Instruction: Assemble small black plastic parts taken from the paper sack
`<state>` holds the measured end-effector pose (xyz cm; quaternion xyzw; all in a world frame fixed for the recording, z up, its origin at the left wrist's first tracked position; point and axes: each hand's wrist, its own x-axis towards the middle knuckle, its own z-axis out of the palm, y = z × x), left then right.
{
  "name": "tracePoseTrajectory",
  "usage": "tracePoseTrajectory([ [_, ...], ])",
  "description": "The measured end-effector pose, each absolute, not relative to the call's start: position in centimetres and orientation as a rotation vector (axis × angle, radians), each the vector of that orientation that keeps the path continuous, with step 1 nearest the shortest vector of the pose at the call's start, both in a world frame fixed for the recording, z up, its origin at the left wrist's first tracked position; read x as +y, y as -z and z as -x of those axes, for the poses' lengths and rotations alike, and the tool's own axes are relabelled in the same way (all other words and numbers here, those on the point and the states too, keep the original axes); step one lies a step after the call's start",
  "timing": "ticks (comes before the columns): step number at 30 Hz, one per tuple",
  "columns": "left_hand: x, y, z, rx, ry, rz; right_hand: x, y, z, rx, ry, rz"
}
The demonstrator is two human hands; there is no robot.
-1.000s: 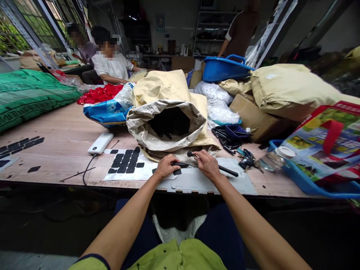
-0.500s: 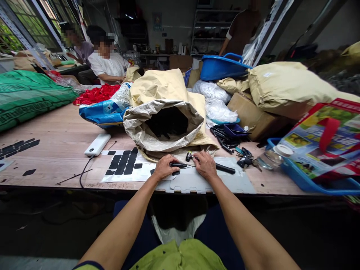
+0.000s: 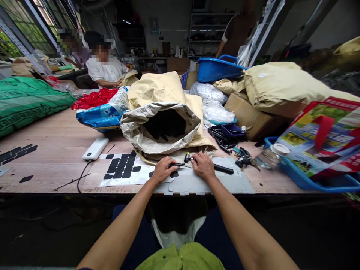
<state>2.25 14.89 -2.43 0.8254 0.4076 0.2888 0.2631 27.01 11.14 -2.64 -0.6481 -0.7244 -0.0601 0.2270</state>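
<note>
While both hands stay at the near edge, left hand [image 3: 162,170]: fingers curled closed on a slim black piece [image 3: 176,164] pointing right, above the grey sheet; a thin line beyond its tip, too small to identify.
Hammer [image 3: 224,168]: head between the hands, side-on with a yellowish end up; a second ago a dark round end faced the wearer.
Right hand [image 3: 204,165]: palm down, fingers bent around the hammer's shaft; black grip sticks out to the right.
View: whole scene slid slightly left since half a second ago.
Table, left: green sack [image 3: 33,105]; white power bank [image 3: 95,148] with cable; white sheet [image 3: 144,173] bearing rows of black patches [image 3: 122,165].
Table, middle: tan sack [image 3: 132,129] lying mouth toward wearer, dark inside; grey sheet [image 3: 236,182] under the hands.
Table, right: heaped black parts [image 3: 221,139], keys [image 3: 244,159], clear jar [image 3: 267,158], printed bag [image 3: 323,138] in a blue tray [image 3: 306,180].
Room: white-shirted person [image 3: 104,71] seated left, hands together at a tan bag; shelving [image 3: 206,37] behind; another person [image 3: 239,35] standing right.
</note>
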Motion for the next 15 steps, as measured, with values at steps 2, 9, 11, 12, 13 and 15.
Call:
tracePoseTrajectory([
  [2,13.7,1.6,-2.3,1.069,-0.814,-2.221,11.1,2.6,-27.0,-1.998,0.169,1.791],
  [9,3.4,1.4,-2.2,0.714,-0.622,-2.165,10.9,2.3,-26.8,-1.992,0.153,1.816],
  [11,0.9,3.5,-2.1,0.658,-0.498,-2.182,10.8,2.3,-26.7,-1.988,0.147,1.816],
  [12,0.0,4.8,-2.0,0.679,-0.446,-2.162,10.8,2.3,-26.7,-1.985,0.144,1.815],
  [13,-0.5,6.4,-2.0,0.739,-0.391,-2.117,10.8,2.4,-26.7,-1.983,0.141,1.815],
  [15,-1.0,9.5,-2.0,0.941,-0.261,-1.973,10.9,2.4,-26.7,-1.985,0.144,1.818],
])
